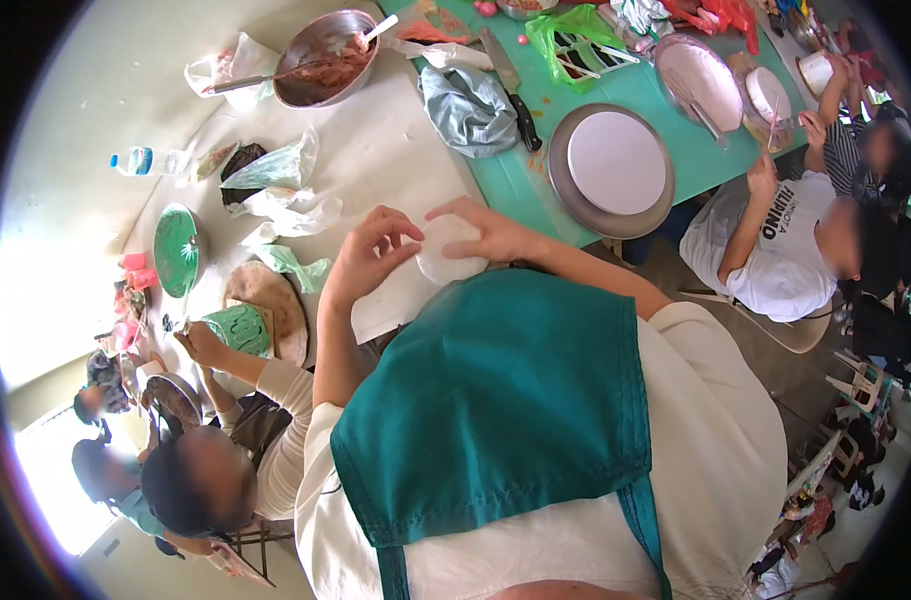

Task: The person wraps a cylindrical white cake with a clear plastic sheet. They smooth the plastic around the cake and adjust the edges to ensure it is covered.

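In front of my teal apron (493, 390), my right hand (493, 232) holds a smooth, rounded white lump (444, 259), perhaps fondant or dough. Its thumb lies across the face and its fingers curve over the far edge. My left hand (376, 251) is at the lump's left side, fingers bent and fingertips close to its rim; whether they grip it is unclear. Just beyond, to the right, a white disc-shaped cake or board (616, 163) sits on a round grey metal pan (560, 150). A crumpled grey-blue cloth (468, 112) lies ahead of my hands.
A knife (526, 124) lies beside the cloth. A steel bowl (290, 90) holds brown mixture and a spatula. Plastic piping bags (283, 169) lie left. A co-worker (222, 465) works on a green-frosted cake (238, 330); another person (770, 240) sits right, near a frosting bowl (699, 82).
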`<state>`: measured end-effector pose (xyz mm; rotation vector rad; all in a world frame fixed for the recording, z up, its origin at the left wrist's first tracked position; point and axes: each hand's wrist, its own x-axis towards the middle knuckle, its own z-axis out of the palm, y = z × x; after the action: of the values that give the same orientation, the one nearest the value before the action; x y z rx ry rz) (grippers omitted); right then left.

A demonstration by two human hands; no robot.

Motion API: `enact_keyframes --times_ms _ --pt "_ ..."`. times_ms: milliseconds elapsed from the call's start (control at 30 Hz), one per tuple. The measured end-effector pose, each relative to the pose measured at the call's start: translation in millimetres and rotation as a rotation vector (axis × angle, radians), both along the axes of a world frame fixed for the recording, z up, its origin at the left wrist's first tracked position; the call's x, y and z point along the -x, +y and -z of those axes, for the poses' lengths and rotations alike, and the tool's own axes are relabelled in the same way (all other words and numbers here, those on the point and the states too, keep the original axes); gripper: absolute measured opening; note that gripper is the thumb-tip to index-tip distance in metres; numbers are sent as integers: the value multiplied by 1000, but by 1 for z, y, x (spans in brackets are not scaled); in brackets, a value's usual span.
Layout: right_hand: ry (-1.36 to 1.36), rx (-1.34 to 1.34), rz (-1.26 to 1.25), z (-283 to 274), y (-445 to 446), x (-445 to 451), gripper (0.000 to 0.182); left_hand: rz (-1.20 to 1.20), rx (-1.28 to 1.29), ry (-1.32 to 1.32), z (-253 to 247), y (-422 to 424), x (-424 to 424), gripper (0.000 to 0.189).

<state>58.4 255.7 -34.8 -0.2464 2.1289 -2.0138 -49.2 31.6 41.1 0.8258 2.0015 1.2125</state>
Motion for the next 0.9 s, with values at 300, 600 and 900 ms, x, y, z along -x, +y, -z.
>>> enact_keyframes --times_ms 300,600,900 --pt "-35 25 -2 -2 -2 1 56 -9 5 49 5 -2 -17 14" --pt "19 -3 9 1 -3 2 59 -121 2 182 14 5 -15 6" --pt "27 -65 -1 -3 -2 0 58 -237 0 609 34 19 -48 9"
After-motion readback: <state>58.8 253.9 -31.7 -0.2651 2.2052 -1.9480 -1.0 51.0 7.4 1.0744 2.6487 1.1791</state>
